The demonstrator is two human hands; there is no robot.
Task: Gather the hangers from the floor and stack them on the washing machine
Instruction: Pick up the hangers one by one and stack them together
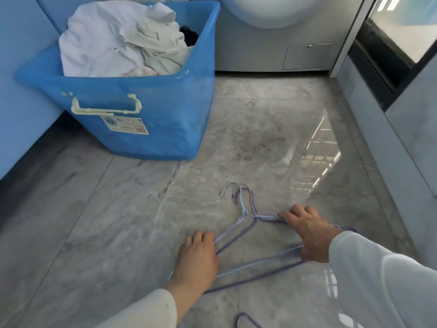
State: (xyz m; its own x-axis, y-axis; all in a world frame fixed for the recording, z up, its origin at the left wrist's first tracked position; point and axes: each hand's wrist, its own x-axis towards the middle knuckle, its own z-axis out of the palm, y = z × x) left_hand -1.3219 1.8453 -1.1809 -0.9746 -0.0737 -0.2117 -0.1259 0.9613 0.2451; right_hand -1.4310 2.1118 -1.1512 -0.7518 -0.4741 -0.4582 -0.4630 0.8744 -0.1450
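A loose bundle of thin purple and pale blue wire hangers (246, 223) lies on the grey floor in the lower middle, hooks pointing away from me. My left hand (196, 259) rests on the bundle's left shoulders, fingers curled over the wires. My right hand (309, 235) grips the right shoulders, thumb under the bottom bars. Part of another purple hanger (246, 321) shows at the bottom edge. The washing machine (272, 41) stands at the top; only its front and door show, its top is out of view.
A blue plastic tub (151, 107) heaped with pale laundry (123, 39) stands at upper left beside the machine. A blue wall (21, 67) runs down the left; a dark-framed glass door (402, 39) and grey ledge line the right.
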